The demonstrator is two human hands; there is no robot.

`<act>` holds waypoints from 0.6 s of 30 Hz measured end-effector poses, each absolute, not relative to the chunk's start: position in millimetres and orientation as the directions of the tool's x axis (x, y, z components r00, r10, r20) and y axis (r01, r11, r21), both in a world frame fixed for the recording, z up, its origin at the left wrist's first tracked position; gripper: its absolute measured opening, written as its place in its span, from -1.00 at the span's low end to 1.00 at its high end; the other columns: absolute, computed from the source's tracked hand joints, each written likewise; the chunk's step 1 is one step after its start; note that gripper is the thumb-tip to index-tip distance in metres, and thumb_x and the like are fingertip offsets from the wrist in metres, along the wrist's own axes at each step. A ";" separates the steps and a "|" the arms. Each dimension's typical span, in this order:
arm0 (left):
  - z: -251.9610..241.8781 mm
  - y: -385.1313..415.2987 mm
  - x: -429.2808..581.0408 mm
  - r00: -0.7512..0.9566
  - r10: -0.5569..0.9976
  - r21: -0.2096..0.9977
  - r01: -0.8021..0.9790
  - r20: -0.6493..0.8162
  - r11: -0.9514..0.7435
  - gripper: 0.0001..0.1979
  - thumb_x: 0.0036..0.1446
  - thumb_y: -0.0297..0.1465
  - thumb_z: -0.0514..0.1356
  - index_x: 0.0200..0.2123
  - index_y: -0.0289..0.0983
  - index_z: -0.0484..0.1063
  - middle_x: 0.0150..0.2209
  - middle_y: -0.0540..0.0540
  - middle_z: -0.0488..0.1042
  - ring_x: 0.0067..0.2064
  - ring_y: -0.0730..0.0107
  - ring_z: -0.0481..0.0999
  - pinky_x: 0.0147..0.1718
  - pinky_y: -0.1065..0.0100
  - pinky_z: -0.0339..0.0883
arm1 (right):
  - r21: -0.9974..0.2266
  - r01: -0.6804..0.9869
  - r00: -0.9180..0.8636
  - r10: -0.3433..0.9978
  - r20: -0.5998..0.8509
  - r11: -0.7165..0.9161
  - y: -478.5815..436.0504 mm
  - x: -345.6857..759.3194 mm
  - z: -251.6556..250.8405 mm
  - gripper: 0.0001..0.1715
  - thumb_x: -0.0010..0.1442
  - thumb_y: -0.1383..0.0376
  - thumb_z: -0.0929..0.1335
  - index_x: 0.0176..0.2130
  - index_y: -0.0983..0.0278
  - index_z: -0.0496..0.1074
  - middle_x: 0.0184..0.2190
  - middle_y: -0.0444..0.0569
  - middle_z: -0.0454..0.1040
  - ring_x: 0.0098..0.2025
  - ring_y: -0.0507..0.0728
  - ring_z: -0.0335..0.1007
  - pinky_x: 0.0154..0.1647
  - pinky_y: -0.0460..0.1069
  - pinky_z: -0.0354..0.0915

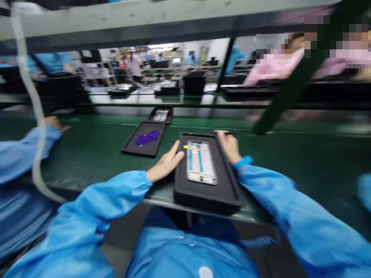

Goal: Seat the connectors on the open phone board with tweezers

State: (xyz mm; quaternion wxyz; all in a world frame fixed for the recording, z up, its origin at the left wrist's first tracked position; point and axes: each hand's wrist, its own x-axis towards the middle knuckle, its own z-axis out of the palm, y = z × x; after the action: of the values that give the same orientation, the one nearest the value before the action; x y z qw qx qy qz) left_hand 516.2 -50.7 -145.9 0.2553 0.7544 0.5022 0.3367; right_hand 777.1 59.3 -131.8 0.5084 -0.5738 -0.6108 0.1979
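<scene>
A black foam tray (193, 194) lies at the front edge of the green bench, and a silver phone frame (208, 164) with blue strips rests in it. My left hand (166, 163) is against the tray's left side, its thumb apart from the fingers. At the tray's far right corner, my right hand (228, 146) is closed round a thin dark pen-like tool (229, 133). A small yellow tag (185, 146) shows on the tray's upper left rim.
Left of centre, a black tray (136, 150) holds purple pieces; behind it stands a smaller tray (169, 116) with another phone frame. A co-worker's blue sleeve (52, 139) and a pale hose (39, 116) are at left. A green slanted post (278, 100) rises at right.
</scene>
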 end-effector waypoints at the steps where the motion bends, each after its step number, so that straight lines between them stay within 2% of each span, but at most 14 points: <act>1: -141.5 -54.5 508.4 0.298 0.915 0.673 0.622 0.270 -0.401 -0.31 0.43 -0.05 -0.13 0.44 -0.35 -0.01 0.43 -0.19 0.10 0.43 0.33 0.15 0.38 0.29 0.10 | -0.821 0.508 0.178 0.900 0.398 0.263 61.7 778.7 -132.6 -0.71 0.41 0.16 0.35 0.01 0.28 0.48 0.04 0.06 0.47 0.05 0.18 0.44 0.11 0.18 0.40; 3: -134.3 -60.4 486.1 0.343 0.888 0.547 0.700 0.305 -0.459 -0.44 0.43 -0.13 -0.04 0.38 -0.25 0.16 0.38 -0.11 0.23 0.39 0.38 0.22 0.37 0.35 0.09 | -0.808 0.519 0.176 0.891 0.419 0.277 72.5 783.5 -136.7 -0.73 0.46 0.16 0.28 -0.04 0.23 0.51 0.04 0.06 0.48 0.08 0.15 0.42 0.17 0.16 0.35; 6: -128.5 -68.6 443.0 0.317 0.890 0.349 0.835 0.329 -0.426 -0.61 0.38 -0.28 0.09 0.20 -0.28 0.39 0.24 -0.21 0.37 0.31 0.16 0.28 0.34 0.14 0.10 | -0.796 0.530 0.164 0.885 0.435 0.293 91.8 790.5 -144.8 -0.76 0.44 0.18 0.32 -0.07 0.24 0.53 -0.09 0.04 0.54 0.01 0.16 0.48 0.16 0.18 0.34; 9: -128.6 -68.9 406.1 0.253 0.909 0.198 0.923 0.332 -0.329 -0.66 0.35 -0.38 0.11 0.12 -0.37 0.39 0.15 -0.34 0.38 0.20 -0.01 0.31 0.22 -0.01 0.16 | -0.780 0.549 0.160 0.878 0.451 0.301 101.3 794.3 -150.9 -0.73 0.42 0.24 0.30 -0.16 0.21 0.60 -0.15 0.15 0.58 0.02 0.26 0.49 0.14 0.21 0.31; 12: -132.3 -59.0 388.4 0.267 0.917 0.098 0.947 0.296 -0.307 -0.74 0.35 -0.42 0.10 0.06 -0.36 0.40 0.06 -0.31 0.40 0.10 0.04 0.36 0.11 0.07 0.21 | -0.763 0.559 0.140 0.870 0.473 0.325 102.4 795.0 -153.9 -0.68 0.41 0.18 0.28 -0.13 0.17 0.62 -0.07 0.20 0.58 0.04 0.28 0.49 0.08 0.19 0.31; 18: -137.0 -56.6 389.9 0.361 0.898 -0.006 0.929 0.253 -0.371 -0.80 0.36 -0.44 0.09 0.00 -0.30 0.42 0.01 -0.24 0.42 0.04 0.13 0.38 0.00 0.19 0.23 | -0.745 0.572 0.121 0.863 0.490 0.343 100.2 794.7 -152.8 -0.64 0.38 0.02 0.32 -0.11 0.13 0.63 -0.11 0.19 0.60 -0.05 0.28 0.54 -0.02 0.19 0.35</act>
State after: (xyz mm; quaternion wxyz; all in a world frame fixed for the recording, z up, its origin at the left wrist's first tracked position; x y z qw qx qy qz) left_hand 389.9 -56.6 -137.0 -0.0740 0.8215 0.5558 0.1039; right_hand 794.7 100.2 -152.8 0.5030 -0.5545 -0.6470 0.1449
